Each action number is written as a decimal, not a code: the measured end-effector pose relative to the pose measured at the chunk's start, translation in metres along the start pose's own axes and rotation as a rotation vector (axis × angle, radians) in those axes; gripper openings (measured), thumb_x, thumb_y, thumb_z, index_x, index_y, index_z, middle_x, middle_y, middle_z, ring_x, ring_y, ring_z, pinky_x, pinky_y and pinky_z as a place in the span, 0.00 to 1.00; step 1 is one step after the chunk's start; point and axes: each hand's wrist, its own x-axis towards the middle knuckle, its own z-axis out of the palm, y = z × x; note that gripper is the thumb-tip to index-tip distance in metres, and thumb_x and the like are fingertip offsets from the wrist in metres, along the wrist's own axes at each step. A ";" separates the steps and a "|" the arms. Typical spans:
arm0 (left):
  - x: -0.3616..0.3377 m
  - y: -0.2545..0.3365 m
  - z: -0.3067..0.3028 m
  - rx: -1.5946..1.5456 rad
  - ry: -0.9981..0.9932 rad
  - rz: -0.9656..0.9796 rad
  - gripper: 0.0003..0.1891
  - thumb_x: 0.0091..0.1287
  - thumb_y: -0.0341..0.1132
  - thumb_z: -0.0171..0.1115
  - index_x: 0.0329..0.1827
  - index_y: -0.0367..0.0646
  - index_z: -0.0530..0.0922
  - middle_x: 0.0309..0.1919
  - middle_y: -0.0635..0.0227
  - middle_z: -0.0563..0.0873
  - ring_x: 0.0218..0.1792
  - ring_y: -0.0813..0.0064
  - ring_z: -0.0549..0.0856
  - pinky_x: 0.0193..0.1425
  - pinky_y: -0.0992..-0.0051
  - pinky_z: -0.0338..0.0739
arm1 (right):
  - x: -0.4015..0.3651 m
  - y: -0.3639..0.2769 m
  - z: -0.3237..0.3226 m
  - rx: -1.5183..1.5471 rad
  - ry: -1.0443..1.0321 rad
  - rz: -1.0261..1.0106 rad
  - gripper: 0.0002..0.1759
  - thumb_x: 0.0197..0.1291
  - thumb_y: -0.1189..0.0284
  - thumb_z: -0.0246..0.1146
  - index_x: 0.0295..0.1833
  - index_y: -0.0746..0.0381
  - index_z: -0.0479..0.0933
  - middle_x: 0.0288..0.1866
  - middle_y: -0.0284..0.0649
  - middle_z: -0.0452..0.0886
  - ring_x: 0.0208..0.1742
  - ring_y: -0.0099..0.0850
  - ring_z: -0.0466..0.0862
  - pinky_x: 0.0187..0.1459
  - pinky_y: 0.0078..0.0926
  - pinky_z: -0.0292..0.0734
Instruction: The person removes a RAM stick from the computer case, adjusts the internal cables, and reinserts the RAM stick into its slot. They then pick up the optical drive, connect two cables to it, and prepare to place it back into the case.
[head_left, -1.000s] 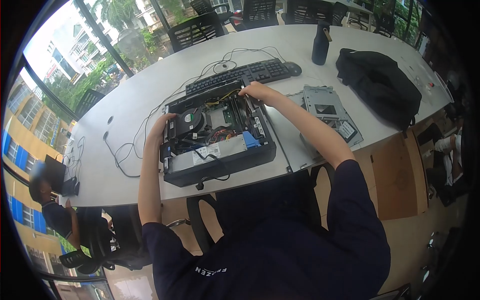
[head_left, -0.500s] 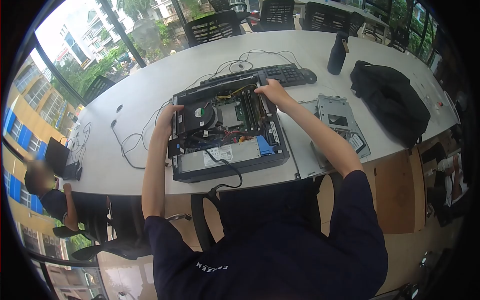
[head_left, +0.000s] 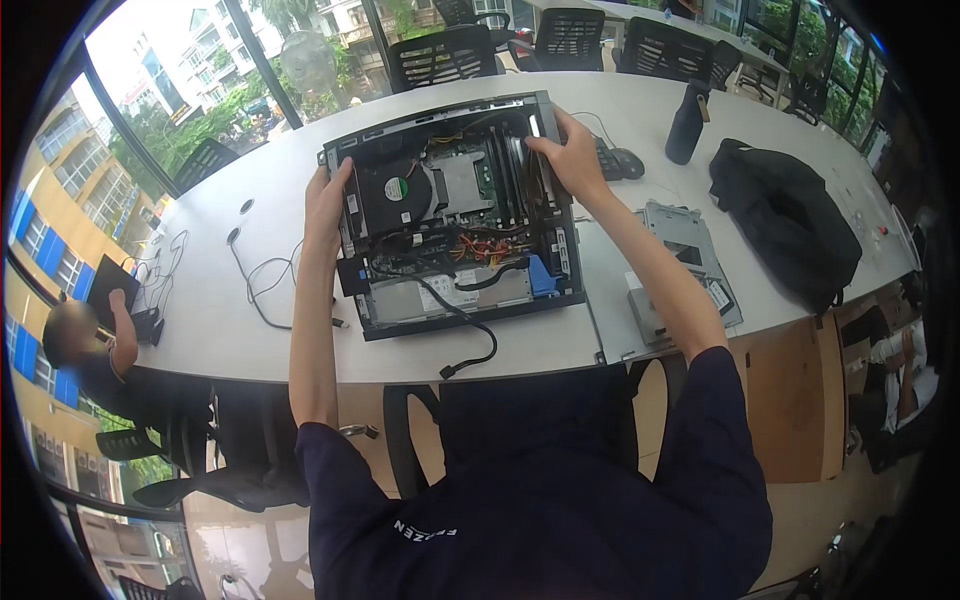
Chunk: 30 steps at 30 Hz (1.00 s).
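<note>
An uncovered desktop computer case (head_left: 470,315) is tilted up toward me, its far side raised above the table. My left hand (head_left: 325,205) grips its left edge, thumb on top. Its right side is held by my right hand (head_left: 572,155), thumb over the rim and fingers hidden behind. Inside show a black fan (head_left: 395,190), a green circuit board (head_left: 485,185), red and orange wires (head_left: 480,247), a silver power supply (head_left: 400,300) and a blue plastic latch (head_left: 543,278). A black cable (head_left: 488,340) hangs over the near edge.
Removed metal panels and a drive bracket (head_left: 680,235) lie right of the case. Beyond are a mouse (head_left: 627,163), a partly hidden keyboard (head_left: 605,158), a dark bottle (head_left: 686,125) and a black bag (head_left: 785,225). Loose cables (head_left: 262,285) lie left. A seated person (head_left: 90,350) is at far left.
The far side of the case has been lifted and tipped toward me by both hands, now hiding most of the keyboard. The black cable swung and dangles lower right.
</note>
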 end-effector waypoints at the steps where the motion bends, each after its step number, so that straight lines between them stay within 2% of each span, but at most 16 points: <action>1: -0.001 0.002 0.002 0.047 0.029 0.046 0.13 0.76 0.38 0.63 0.52 0.36 0.80 0.41 0.67 0.89 0.36 0.80 0.89 0.38 0.80 0.84 | -0.001 -0.006 -0.001 0.006 0.011 -0.041 0.33 0.54 0.72 0.70 0.68 0.66 0.77 0.51 0.48 0.89 0.50 0.34 0.87 0.56 0.31 0.77; 6: -0.012 0.010 0.003 0.166 0.098 0.189 0.16 0.76 0.42 0.65 0.52 0.35 0.82 0.38 0.68 0.87 0.37 0.82 0.84 0.40 0.80 0.79 | -0.005 -0.016 -0.007 -0.029 0.059 -0.207 0.36 0.56 0.74 0.70 0.73 0.67 0.73 0.52 0.47 0.89 0.54 0.33 0.87 0.59 0.31 0.78; 8: -0.017 0.011 0.002 0.252 0.191 0.221 0.16 0.76 0.42 0.65 0.48 0.35 0.83 0.36 0.69 0.87 0.37 0.82 0.83 0.42 0.79 0.78 | -0.011 -0.028 -0.010 -0.049 0.075 -0.249 0.37 0.57 0.76 0.70 0.74 0.67 0.71 0.54 0.47 0.88 0.56 0.33 0.86 0.60 0.30 0.78; 9: -0.020 0.015 0.001 0.300 0.191 0.240 0.20 0.76 0.41 0.64 0.60 0.33 0.81 0.41 0.67 0.87 0.41 0.81 0.83 0.47 0.78 0.77 | -0.012 -0.029 -0.011 -0.049 0.074 -0.245 0.37 0.57 0.76 0.70 0.74 0.67 0.71 0.54 0.47 0.88 0.56 0.33 0.86 0.60 0.30 0.78; 10: -0.025 0.016 0.003 0.301 0.192 0.236 0.20 0.76 0.41 0.64 0.60 0.33 0.81 0.41 0.67 0.87 0.41 0.81 0.83 0.47 0.78 0.77 | -0.012 -0.028 -0.012 -0.034 0.076 -0.293 0.37 0.58 0.76 0.70 0.75 0.67 0.70 0.55 0.47 0.88 0.57 0.33 0.86 0.60 0.30 0.79; 12: -0.035 0.020 0.012 0.199 0.224 0.306 0.27 0.77 0.39 0.63 0.75 0.35 0.72 0.48 0.64 0.87 0.46 0.80 0.83 0.53 0.78 0.76 | -0.014 -0.027 -0.011 -0.016 0.080 -0.339 0.38 0.58 0.77 0.69 0.75 0.67 0.69 0.57 0.48 0.87 0.58 0.33 0.86 0.59 0.30 0.80; 13: -0.033 0.018 0.010 0.198 0.221 0.306 0.27 0.77 0.39 0.63 0.75 0.35 0.72 0.48 0.64 0.87 0.46 0.80 0.83 0.53 0.78 0.76 | -0.014 -0.028 -0.010 0.022 0.075 -0.314 0.38 0.59 0.76 0.69 0.76 0.67 0.68 0.58 0.48 0.87 0.59 0.34 0.86 0.59 0.30 0.80; 15: -0.028 0.015 0.008 0.211 0.210 0.341 0.34 0.77 0.38 0.62 0.83 0.38 0.61 0.52 0.63 0.86 0.49 0.79 0.82 0.56 0.78 0.76 | -0.013 -0.028 -0.011 0.054 0.075 -0.291 0.38 0.59 0.76 0.70 0.76 0.67 0.68 0.58 0.48 0.86 0.59 0.34 0.85 0.58 0.30 0.81; 16: -0.028 0.015 0.010 0.208 0.210 0.342 0.34 0.77 0.38 0.62 0.83 0.38 0.61 0.52 0.63 0.86 0.49 0.79 0.82 0.56 0.78 0.76 | -0.012 -0.028 -0.012 0.029 0.070 -0.309 0.38 0.60 0.76 0.70 0.76 0.67 0.67 0.58 0.48 0.86 0.59 0.34 0.85 0.58 0.31 0.81; 19: -0.028 0.015 0.010 0.181 0.217 0.315 0.31 0.77 0.38 0.63 0.79 0.36 0.67 0.51 0.63 0.86 0.48 0.79 0.82 0.55 0.77 0.76 | -0.011 -0.026 -0.010 0.006 0.072 -0.336 0.38 0.60 0.75 0.70 0.76 0.67 0.68 0.58 0.48 0.86 0.59 0.34 0.85 0.58 0.31 0.82; 20: -0.026 0.011 0.010 0.187 0.246 0.355 0.20 0.77 0.41 0.64 0.62 0.37 0.74 0.42 0.67 0.85 0.40 0.82 0.81 0.45 0.78 0.74 | -0.011 -0.024 -0.010 0.005 0.080 -0.344 0.38 0.60 0.75 0.70 0.76 0.67 0.68 0.58 0.47 0.86 0.60 0.34 0.85 0.58 0.31 0.82; 21: -0.024 0.010 0.011 0.192 0.273 0.396 0.14 0.76 0.44 0.66 0.45 0.39 0.81 0.32 0.72 0.83 0.31 0.86 0.79 0.35 0.80 0.73 | -0.011 -0.023 -0.009 0.005 0.080 -0.343 0.38 0.60 0.75 0.70 0.76 0.67 0.68 0.58 0.47 0.86 0.60 0.34 0.85 0.58 0.31 0.82; 25: -0.024 0.011 0.009 0.210 0.269 0.373 0.14 0.76 0.43 0.66 0.44 0.39 0.81 0.32 0.72 0.83 0.31 0.86 0.80 0.35 0.80 0.73 | -0.011 -0.020 -0.009 0.009 0.078 -0.329 0.38 0.61 0.74 0.70 0.76 0.68 0.67 0.60 0.48 0.85 0.62 0.34 0.83 0.59 0.31 0.80; 27: -0.026 0.012 0.010 0.207 0.258 0.372 0.15 0.75 0.41 0.66 0.48 0.35 0.80 0.38 0.69 0.84 0.40 0.81 0.80 0.47 0.77 0.74 | -0.011 -0.021 -0.007 0.014 0.072 -0.342 0.38 0.61 0.74 0.69 0.77 0.67 0.66 0.61 0.48 0.84 0.62 0.34 0.83 0.60 0.31 0.80; 30: -0.016 0.008 -0.001 0.327 0.240 0.268 0.16 0.75 0.43 0.66 0.50 0.35 0.80 0.38 0.70 0.84 0.39 0.81 0.79 0.46 0.76 0.74 | -0.013 -0.024 -0.007 0.075 0.052 -0.286 0.38 0.62 0.74 0.68 0.78 0.66 0.64 0.63 0.48 0.83 0.63 0.36 0.83 0.64 0.32 0.76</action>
